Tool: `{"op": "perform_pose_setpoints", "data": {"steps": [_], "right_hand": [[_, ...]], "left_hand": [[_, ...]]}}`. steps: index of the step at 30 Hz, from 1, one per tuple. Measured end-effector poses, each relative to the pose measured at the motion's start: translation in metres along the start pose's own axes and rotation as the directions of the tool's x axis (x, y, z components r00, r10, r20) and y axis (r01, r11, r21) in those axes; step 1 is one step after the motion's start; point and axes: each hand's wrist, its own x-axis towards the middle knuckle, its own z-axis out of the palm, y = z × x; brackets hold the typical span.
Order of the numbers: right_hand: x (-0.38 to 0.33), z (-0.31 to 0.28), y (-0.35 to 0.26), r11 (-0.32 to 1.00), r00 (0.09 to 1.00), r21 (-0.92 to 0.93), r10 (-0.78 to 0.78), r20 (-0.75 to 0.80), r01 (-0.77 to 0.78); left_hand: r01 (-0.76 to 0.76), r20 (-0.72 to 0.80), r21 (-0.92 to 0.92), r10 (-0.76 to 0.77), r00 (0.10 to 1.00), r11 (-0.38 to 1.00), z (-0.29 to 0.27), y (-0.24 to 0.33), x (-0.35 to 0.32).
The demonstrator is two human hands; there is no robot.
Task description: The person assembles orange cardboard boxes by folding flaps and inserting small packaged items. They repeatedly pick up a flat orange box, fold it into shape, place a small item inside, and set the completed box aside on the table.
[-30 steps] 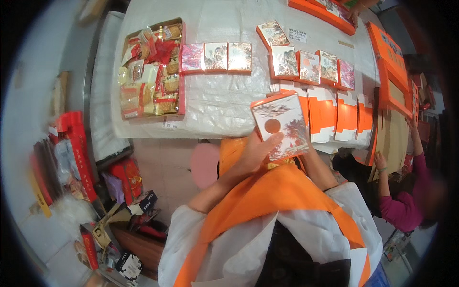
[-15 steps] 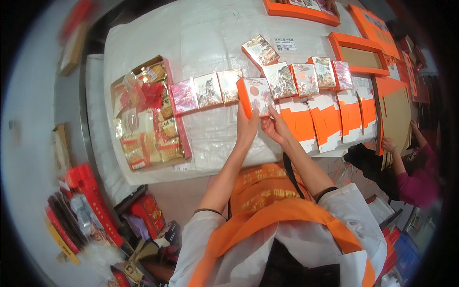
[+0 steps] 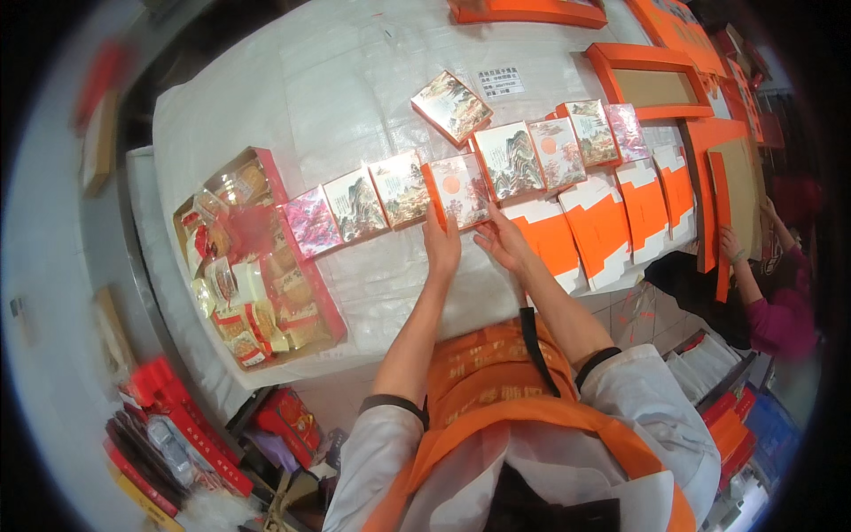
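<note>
A small gift box with orange sides and a picture lid showing a red sun lies in a row of boxes on the covered table. My left hand grips its near left side, with the fingers along the orange edge. At its near right corner, my right hand has its fingertips on the box and its fingers curled. To its left are a landscape box, another landscape box and a pink box. A mountain-print box adjoins on the right.
An open carton of wrapped pastries stands at the left. One box lies tilted behind the row. Unfolded orange-and-white cartons lie at the right, before an orange tray. A co-worker's hand holds an orange frame.
The sun-print box has gone from raised and tilted in my hands to down in the row between its neighbours. My view has shifted, and the co-worker's orange frame has moved.
</note>
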Motion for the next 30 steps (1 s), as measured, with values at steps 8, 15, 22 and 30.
{"op": "perform_pose_setpoints", "data": {"steps": [8, 15, 22, 30], "right_hand": [[0.026, -0.006, 0.003, 0.987, 0.994, 0.135, -0.100, 0.053, 0.092], [0.034, 0.006, -0.001, 0.993, 0.992, -0.064, -0.103, -0.079, 0.098], [0.033, 0.008, -0.017, 0.975, 0.996, -0.220, -0.020, -0.081, 0.002], [0.038, 0.009, -0.010, 0.997, 0.995, 0.056, 0.053, -0.078, -0.049]], "left_hand": [[-0.078, 0.042, 0.196, 0.071, 0.997, 0.978, 0.000, 0.011, 0.026], [0.031, 0.117, 0.676, -0.149, 0.982, 0.736, -0.010, 0.037, 0.017], [-0.435, 0.051, 0.764, 0.627, 0.777, 0.477, -0.030, 0.059, 0.084], [-0.420, 0.272, 0.838, 0.401, 0.875, 0.348, -0.023, 0.020, 0.118]]}}
